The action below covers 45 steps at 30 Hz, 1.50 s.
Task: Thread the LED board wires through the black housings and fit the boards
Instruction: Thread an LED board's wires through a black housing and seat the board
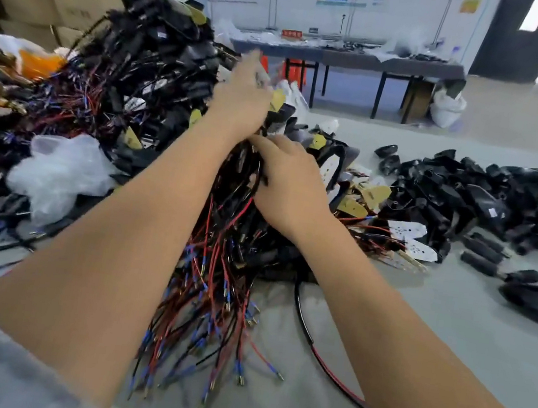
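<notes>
Hands: my left hand (241,96) and right hand (285,178) grip the wires (217,265).
Risk: tangled wires could drag boards (405,230) off the surface (450,333).

Red and black wires (217,265) with blue sleeves are filling the frame's centre. Black housings (489,200) are showing at right, white, seemingly black-speckled boards (407,230) beside them, an orange bag (38,62) at left.
</notes>
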Each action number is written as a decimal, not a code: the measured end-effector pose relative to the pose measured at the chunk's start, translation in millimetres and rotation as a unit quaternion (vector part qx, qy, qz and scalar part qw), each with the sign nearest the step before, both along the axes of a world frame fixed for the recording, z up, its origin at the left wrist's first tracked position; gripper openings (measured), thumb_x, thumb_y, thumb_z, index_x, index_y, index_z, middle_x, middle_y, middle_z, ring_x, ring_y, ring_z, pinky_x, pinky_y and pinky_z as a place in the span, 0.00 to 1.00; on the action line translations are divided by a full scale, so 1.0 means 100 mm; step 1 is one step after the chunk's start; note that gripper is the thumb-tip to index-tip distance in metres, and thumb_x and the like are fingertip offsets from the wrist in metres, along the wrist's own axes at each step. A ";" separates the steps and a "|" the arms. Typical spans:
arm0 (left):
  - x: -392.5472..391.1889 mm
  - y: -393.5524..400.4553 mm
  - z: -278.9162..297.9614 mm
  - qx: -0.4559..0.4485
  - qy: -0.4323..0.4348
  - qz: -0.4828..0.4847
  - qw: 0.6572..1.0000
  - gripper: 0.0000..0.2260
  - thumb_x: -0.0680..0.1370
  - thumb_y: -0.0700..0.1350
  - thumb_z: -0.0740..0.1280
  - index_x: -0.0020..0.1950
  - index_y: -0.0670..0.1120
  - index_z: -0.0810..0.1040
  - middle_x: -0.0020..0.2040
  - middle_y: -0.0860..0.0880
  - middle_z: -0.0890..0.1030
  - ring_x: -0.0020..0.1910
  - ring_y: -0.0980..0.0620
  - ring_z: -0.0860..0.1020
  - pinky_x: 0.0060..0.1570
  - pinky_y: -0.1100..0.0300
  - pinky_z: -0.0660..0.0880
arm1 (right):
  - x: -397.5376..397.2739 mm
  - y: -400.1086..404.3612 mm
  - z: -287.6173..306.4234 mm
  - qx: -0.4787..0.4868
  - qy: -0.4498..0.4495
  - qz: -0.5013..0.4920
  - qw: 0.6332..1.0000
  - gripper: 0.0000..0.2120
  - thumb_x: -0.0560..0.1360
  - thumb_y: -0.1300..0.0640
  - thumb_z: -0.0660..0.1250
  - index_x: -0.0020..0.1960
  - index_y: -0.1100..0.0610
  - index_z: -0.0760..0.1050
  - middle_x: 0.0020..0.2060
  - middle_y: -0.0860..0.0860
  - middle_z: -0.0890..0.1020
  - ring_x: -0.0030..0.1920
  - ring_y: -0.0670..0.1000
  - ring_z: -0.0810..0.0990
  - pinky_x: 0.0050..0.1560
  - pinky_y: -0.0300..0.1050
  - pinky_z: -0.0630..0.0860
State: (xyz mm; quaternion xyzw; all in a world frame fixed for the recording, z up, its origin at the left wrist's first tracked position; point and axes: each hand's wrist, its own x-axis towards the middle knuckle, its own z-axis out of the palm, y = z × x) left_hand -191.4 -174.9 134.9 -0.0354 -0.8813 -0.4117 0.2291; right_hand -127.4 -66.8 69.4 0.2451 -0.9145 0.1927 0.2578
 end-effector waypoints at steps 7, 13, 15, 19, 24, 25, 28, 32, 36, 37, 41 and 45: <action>0.00 -0.10 -0.32 -0.247 -0.041 -0.018 0.968 0.23 0.82 0.44 0.58 0.77 0.54 0.62 0.80 0.47 0.39 0.79 0.43 0.48 0.75 0.47 0.52 | 0.01 -0.02 -0.25 0.044 -0.051 -0.019 0.998 0.27 0.73 0.58 0.61 0.72 0.48 0.69 0.72 0.50 0.68 0.73 0.56 0.57 0.70 0.52 0.52; 0.11 0.09 -0.42 -0.285 0.034 0.136 0.948 0.25 0.77 0.45 0.64 0.73 0.46 0.61 0.79 0.40 0.48 0.79 0.40 0.44 0.75 0.41 0.45 | 0.28 0.36 -0.43 -0.022 0.023 -0.003 1.000 0.20 0.71 0.60 0.64 0.62 0.52 0.79 0.61 0.51 0.77 0.67 0.56 0.68 0.65 0.48 0.56; 0.17 0.27 -0.43 -0.266 0.057 0.158 0.949 0.24 0.76 0.44 0.65 0.71 0.46 0.63 0.79 0.40 0.51 0.78 0.39 0.46 0.74 0.40 0.45 | 0.34 0.58 -0.49 -0.010 0.007 -0.016 1.000 0.18 0.71 0.59 0.64 0.61 0.53 0.79 0.60 0.50 0.78 0.66 0.56 0.69 0.65 0.49 0.57; 0.34 0.77 -0.56 -0.234 0.096 0.115 0.961 0.15 0.76 0.46 0.63 0.63 0.49 0.72 0.74 0.42 0.63 0.75 0.39 0.58 0.70 0.41 0.57 | 0.44 1.12 -0.67 0.016 -0.037 -0.076 0.996 0.17 0.72 0.59 0.63 0.59 0.52 0.80 0.58 0.49 0.78 0.64 0.54 0.69 0.62 0.46 0.57; 0.72 1.58 -1.08 -0.110 0.038 -0.097 0.988 0.10 0.77 0.43 0.59 0.51 0.52 0.79 0.51 0.52 0.81 0.51 0.50 0.77 0.52 0.53 0.73 | 0.54 1.73 -0.92 0.012 -0.085 -0.166 0.982 0.16 0.74 0.57 0.63 0.60 0.58 0.75 0.55 0.55 0.75 0.57 0.59 0.71 0.58 0.53 0.66; 0.76 1.72 -1.19 -0.108 0.014 -0.108 0.988 0.10 0.78 0.43 0.59 0.50 0.52 0.79 0.49 0.52 0.81 0.49 0.49 0.77 0.51 0.52 0.73 | 0.55 1.79 -0.95 0.002 -0.095 -0.169 0.981 0.16 0.74 0.57 0.63 0.61 0.59 0.73 0.55 0.56 0.74 0.56 0.60 0.71 0.56 0.54 0.68; 0.79 1.97 -1.41 -0.054 -0.041 -0.103 0.992 0.12 0.78 0.43 0.56 0.48 0.53 0.79 0.47 0.51 0.82 0.48 0.48 0.77 0.50 0.52 0.74 | 0.53 1.86 -0.99 -0.031 -0.101 -0.162 0.981 0.19 0.72 0.58 0.61 0.62 0.58 0.73 0.54 0.56 0.74 0.54 0.60 0.71 0.51 0.52 0.67; 0.76 2.02 -1.52 0.052 -0.033 -0.064 0.996 0.11 0.78 0.41 0.57 0.45 0.55 0.76 0.49 0.53 0.81 0.48 0.52 0.75 0.47 0.60 0.67 | 0.45 1.86 -1.00 -0.024 -0.066 -0.177 0.982 0.16 0.73 0.59 0.61 0.60 0.56 0.74 0.52 0.53 0.75 0.53 0.57 0.74 0.45 0.47 0.63; 0.76 1.92 -1.55 0.021 -0.019 -0.098 0.995 0.12 0.76 0.37 0.58 0.45 0.53 0.76 0.50 0.50 0.82 0.49 0.52 0.76 0.50 0.58 0.70 | 0.41 1.87 -1.00 -0.027 -0.064 -0.164 0.984 0.18 0.72 0.63 0.63 0.62 0.56 0.73 0.52 0.54 0.76 0.53 0.58 0.74 0.45 0.47 0.64; 0.75 1.88 -1.56 0.001 -0.021 -0.105 0.994 0.12 0.76 0.36 0.58 0.46 0.52 0.76 0.49 0.51 0.81 0.49 0.51 0.76 0.51 0.57 0.72 | 0.41 1.87 -1.00 -0.035 -0.076 -0.161 0.983 0.17 0.72 0.64 0.62 0.61 0.57 0.73 0.52 0.56 0.76 0.53 0.59 0.74 0.46 0.49 0.65; 0.74 1.79 -1.57 -0.056 -0.039 -0.118 0.991 0.12 0.75 0.36 0.61 0.51 0.51 0.78 0.48 0.54 0.81 0.50 0.51 0.78 0.53 0.56 0.73 | 0.38 1.93 -1.04 -0.039 -0.103 -0.221 0.969 0.10 0.75 0.62 0.61 0.53 0.56 0.77 0.51 0.54 0.79 0.54 0.58 0.73 0.46 0.48 0.67; 0.75 1.75 -1.54 -0.091 -0.044 -0.135 0.986 0.09 0.77 0.42 0.65 0.52 0.51 0.82 0.47 0.54 0.82 0.50 0.50 0.78 0.55 0.53 0.74 | 0.39 1.99 -1.00 -0.172 -0.170 -0.211 0.947 0.06 0.76 0.59 0.66 0.47 0.54 0.82 0.46 0.51 0.83 0.49 0.53 0.77 0.44 0.45 0.69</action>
